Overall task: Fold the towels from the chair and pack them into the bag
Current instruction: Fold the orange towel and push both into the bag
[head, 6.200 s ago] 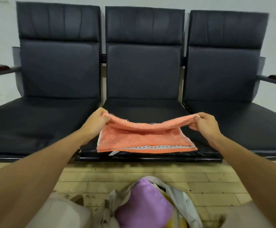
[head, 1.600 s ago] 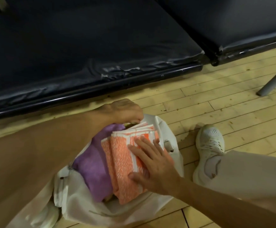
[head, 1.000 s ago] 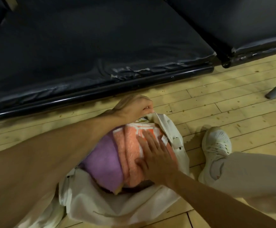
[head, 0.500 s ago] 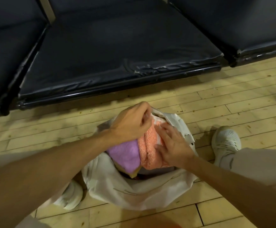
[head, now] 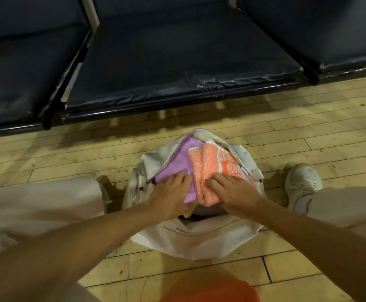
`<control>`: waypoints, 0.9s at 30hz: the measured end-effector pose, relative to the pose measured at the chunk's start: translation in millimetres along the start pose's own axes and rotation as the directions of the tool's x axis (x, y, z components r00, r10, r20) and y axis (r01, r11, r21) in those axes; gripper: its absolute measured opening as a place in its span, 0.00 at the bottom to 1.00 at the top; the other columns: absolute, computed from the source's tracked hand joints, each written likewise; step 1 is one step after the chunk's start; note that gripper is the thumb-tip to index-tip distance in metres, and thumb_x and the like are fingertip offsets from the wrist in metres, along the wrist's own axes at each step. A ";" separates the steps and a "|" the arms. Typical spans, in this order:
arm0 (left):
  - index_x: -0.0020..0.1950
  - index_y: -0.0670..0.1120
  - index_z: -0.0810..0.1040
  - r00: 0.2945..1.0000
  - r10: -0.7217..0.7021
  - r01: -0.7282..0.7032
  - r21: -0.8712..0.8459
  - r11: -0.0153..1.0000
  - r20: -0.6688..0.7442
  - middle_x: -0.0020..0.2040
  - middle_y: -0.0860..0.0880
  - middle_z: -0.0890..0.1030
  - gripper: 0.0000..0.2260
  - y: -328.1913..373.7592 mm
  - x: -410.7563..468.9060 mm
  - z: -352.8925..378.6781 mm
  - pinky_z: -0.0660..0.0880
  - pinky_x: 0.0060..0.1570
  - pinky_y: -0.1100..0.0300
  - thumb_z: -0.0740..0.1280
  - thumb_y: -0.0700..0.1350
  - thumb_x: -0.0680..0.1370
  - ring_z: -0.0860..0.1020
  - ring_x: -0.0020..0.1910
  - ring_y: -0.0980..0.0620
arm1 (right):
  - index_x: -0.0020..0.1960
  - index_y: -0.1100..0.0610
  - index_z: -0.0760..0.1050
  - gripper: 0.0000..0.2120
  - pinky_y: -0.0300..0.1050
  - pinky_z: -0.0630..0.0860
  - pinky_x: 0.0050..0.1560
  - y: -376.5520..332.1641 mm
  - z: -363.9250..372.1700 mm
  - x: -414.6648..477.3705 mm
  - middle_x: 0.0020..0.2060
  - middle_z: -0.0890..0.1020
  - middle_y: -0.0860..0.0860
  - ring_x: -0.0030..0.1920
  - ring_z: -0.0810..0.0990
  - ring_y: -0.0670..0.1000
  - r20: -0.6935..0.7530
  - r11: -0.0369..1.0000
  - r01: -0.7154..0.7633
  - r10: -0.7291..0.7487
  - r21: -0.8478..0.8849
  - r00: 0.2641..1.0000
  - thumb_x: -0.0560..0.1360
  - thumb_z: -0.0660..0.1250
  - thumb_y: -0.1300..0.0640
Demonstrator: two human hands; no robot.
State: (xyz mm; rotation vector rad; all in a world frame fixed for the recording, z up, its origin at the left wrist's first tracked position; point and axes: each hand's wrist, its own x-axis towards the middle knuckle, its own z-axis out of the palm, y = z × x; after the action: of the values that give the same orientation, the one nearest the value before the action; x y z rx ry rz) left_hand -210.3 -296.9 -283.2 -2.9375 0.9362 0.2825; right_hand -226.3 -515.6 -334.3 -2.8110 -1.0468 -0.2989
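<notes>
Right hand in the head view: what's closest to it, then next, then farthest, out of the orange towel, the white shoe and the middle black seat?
1. The orange towel: right under the right hand, touching it, in the bag.
2. The white shoe: on the floor, off to the hand's right.
3. The middle black seat: beyond the bag, farthest.

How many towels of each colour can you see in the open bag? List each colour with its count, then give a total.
Purple towel: 1
Orange towel: 1
Total: 2
A yellow edge underneath is too hidden to count.
</notes>
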 end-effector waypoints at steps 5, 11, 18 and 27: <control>0.54 0.47 0.73 0.980 0.196 -0.194 0.035 0.980 -0.029 0.51 0.50 0.77 0.07 -19.0 0.5 -4.8 0.73 0.43 0.55 0.62 0.44 0.76 0.77 0.49 0.49 | 0.59 0.52 0.69 0.32 0.51 0.82 0.40 14.2 -1.0 -0.5 0.52 0.80 0.53 0.48 0.82 0.54 0.133 0.982 0.123 -0.104 -0.142 0.986 0.60 0.80 0.52; 0.42 0.50 0.72 0.942 0.331 -0.333 0.043 0.942 0.054 0.40 0.52 0.77 0.08 -62.9 -14.6 9.5 0.76 0.35 0.56 0.65 0.40 0.65 0.77 0.39 0.50 | 0.58 0.50 0.69 0.21 0.48 0.76 0.37 37.8 -10.9 -6.8 0.50 0.77 0.52 0.46 0.80 0.56 0.116 0.972 -0.192 0.208 -0.132 0.971 0.66 0.64 0.49; 0.55 0.48 0.67 0.968 0.129 -0.129 -0.014 0.991 0.214 0.56 0.51 0.70 0.15 -60.3 -17.0 -3.6 0.66 0.47 0.59 0.65 0.52 0.72 0.72 0.56 0.49 | 0.61 0.52 0.70 0.22 0.46 0.75 0.43 20.0 -9.1 8.7 0.55 0.75 0.53 0.51 0.78 0.57 0.108 0.912 -0.374 0.360 0.167 0.927 0.69 0.54 0.48; 0.61 0.44 0.70 0.971 -0.053 0.027 -0.112 0.993 -0.232 0.57 0.46 0.72 0.13 -36.6 27.7 -35.6 0.69 0.42 0.55 0.60 0.45 0.78 0.76 0.49 0.46 | 0.59 0.47 0.71 0.20 0.52 0.75 0.55 13.6 -30.5 0.2 0.57 0.73 0.44 0.56 0.75 0.49 0.314 0.828 -0.364 0.242 0.426 0.918 0.71 0.53 0.41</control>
State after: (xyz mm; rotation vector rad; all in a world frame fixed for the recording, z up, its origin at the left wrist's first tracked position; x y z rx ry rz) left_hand -161.3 -286.3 -253.8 -3.1376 0.9108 -0.0180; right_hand -221.5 -531.4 -305.3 -2.5281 -0.5733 0.3174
